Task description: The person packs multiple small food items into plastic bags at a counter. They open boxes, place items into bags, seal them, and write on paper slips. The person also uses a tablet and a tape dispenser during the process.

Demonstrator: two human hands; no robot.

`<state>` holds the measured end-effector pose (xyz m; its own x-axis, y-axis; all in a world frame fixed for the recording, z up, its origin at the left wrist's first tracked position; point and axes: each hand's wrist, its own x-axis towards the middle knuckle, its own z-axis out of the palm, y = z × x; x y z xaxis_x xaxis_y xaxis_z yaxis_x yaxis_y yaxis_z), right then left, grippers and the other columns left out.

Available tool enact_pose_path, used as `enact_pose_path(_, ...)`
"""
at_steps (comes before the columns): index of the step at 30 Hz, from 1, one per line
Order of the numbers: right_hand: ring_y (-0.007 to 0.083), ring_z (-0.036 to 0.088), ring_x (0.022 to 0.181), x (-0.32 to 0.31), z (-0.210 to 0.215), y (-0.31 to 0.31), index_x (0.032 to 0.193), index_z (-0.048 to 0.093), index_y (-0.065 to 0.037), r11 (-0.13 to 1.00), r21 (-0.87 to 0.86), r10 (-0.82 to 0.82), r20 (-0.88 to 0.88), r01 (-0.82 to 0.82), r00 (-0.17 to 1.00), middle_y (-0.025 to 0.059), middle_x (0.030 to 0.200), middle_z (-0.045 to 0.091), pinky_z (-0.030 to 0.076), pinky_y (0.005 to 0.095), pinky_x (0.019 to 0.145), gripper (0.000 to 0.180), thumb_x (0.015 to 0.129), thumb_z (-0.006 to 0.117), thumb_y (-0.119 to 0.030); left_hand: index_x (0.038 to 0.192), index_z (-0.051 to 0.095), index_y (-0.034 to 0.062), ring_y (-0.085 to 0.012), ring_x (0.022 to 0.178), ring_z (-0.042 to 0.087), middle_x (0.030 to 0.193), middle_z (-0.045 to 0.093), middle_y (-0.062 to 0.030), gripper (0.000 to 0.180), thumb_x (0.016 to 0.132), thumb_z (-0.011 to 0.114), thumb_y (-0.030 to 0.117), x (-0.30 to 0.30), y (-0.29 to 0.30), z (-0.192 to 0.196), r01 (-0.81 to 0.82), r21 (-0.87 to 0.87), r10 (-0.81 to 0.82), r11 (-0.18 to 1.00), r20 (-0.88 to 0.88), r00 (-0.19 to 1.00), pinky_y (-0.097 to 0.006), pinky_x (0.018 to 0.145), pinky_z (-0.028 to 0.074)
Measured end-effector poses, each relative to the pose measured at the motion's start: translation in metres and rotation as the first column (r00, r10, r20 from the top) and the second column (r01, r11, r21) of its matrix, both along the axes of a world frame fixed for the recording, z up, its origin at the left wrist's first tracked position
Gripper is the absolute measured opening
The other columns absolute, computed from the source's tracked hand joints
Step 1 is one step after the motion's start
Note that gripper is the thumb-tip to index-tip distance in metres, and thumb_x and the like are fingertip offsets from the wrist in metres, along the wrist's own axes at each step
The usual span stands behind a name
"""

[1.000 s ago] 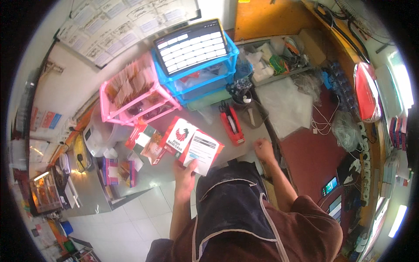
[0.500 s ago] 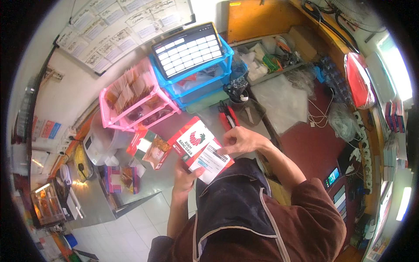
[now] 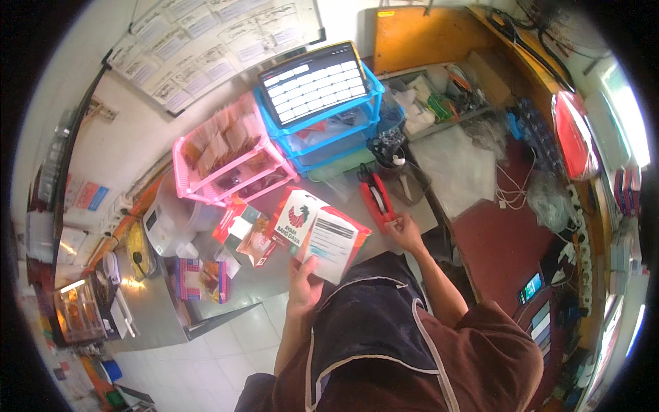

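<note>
My left hand (image 3: 303,283) grips the lower edge of a flat red-and-white food package (image 3: 291,218), its thumb on top. Over the package's right part lies a white printed slip (image 3: 329,239) with a light blue mark. My right hand (image 3: 406,233) is closed at the near end of a red tape dispenser (image 3: 375,200) on the metal table. Its fingertips are pinched together there; whatever is between them is too small to make out. Left of the held package, a similar red-and-green package (image 3: 245,232) with a food picture lies partly overlapped by it.
A pink basket (image 3: 180,180) full of packets stands at the back left. Beside it, a blue rack (image 3: 329,154) carries a tablet (image 3: 314,84). Clear plastic sheets (image 3: 456,168) lie at the right, near a white cable (image 3: 511,192). A purple packet (image 3: 190,280) rests at the left.
My right hand has moved from above the slip rightward to the tape dispenser's near end. My left hand still holds the package and slip. The whole view has shifted slightly.
</note>
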<state>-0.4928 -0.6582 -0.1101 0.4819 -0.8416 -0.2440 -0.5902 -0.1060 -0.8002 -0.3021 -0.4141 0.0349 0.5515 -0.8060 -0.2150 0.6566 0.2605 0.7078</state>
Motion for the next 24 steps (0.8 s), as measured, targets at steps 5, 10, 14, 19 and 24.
enact_pose_path(5, 0.0139, 0.063, 0.084, -0.001, -0.012, -0.016, 0.111, 0.072, -0.003, 0.922, 0.387, -0.049, 0.150, -0.013, 0.988, 0.0049, 0.094, 0.072, 0.049, 0.0323, 0.079, 0.036, 0.090, 0.076, -0.032, 0.148, 0.042, -0.0020, -0.0246, 0.122, 0.061, 0.135, 0.059, -0.0143, 0.058, 0.095, 0.060, 0.015, 0.002, 0.003, -0.002, -0.043, -0.005, 0.042, 0.999, -0.115, 0.992, -0.041, 0.104, 0.051)
enact_pose_path(10, 0.0110, 0.059, 0.078, -0.001, -0.014, -0.016, 0.102, 0.075, -0.005, 0.826, 0.560, -0.241, 0.259, 0.057, 0.935, -0.0002, 0.087, 0.069, 0.045, 0.0294, 0.070, 0.031, 0.091, 0.077, -0.034, 0.144, 0.046, 0.0013, -0.0257, 0.125, 0.059, 0.134, 0.059, -0.0118, 0.053, 0.095, 0.057, 0.020, 0.008, 0.003, 0.001, -0.023, 0.038, 0.025, 0.999, -0.053, 0.998, -0.044, 0.105, 0.051)
enact_pose_path(14, 0.0077, 0.049, 0.068, -0.016, -0.013, 0.006, 0.100, 0.076, -0.006, 0.784, 0.595, -0.338, 0.165, 0.180, 0.927, -0.0035, 0.081, 0.064, 0.036, 0.0265, 0.060, 0.032, 0.091, 0.077, -0.036, 0.147, 0.041, -0.0023, -0.0250, 0.124, 0.059, 0.133, 0.058, -0.0133, 0.057, 0.094, 0.057, 0.014, 0.010, 0.004, 0.004, -0.068, 0.035, 0.070, 0.997, -0.071, 0.995, -0.042, 0.103, 0.053)
enact_pose_path(19, 0.0203, 0.068, 0.079, -0.031, -0.044, 0.023, 0.101, 0.076, -0.002, 0.787, 0.556, -0.420, 0.166, 0.267, 0.892, 0.0084, 0.088, 0.073, 0.053, 0.0369, 0.072, 0.038, 0.088, 0.077, -0.037, 0.147, 0.042, -0.0018, -0.0256, 0.126, 0.058, 0.137, 0.057, -0.0132, 0.056, 0.095, 0.055, 0.012, 0.011, 0.003, -0.001, -0.126, 0.008, 0.126, 0.992, -0.096, 0.987, -0.042, 0.107, 0.050)
enact_pose_path(24, 0.0402, 0.072, 0.092, -0.039, -0.068, 0.006, 0.094, 0.073, -0.002, 0.974, -0.172, -0.215, -0.485, 0.148, 0.848, 0.0225, 0.094, 0.073, 0.056, 0.0483, 0.079, 0.028, 0.085, 0.072, -0.028, 0.147, 0.044, -0.0006, -0.0259, 0.130, 0.056, 0.140, 0.056, -0.0128, 0.054, 0.095, 0.056, 0.007, 0.015, 0.001, -0.003, -0.186, 0.004, 0.180, 0.983, -0.271, 0.945, -0.044, 0.110, 0.047)
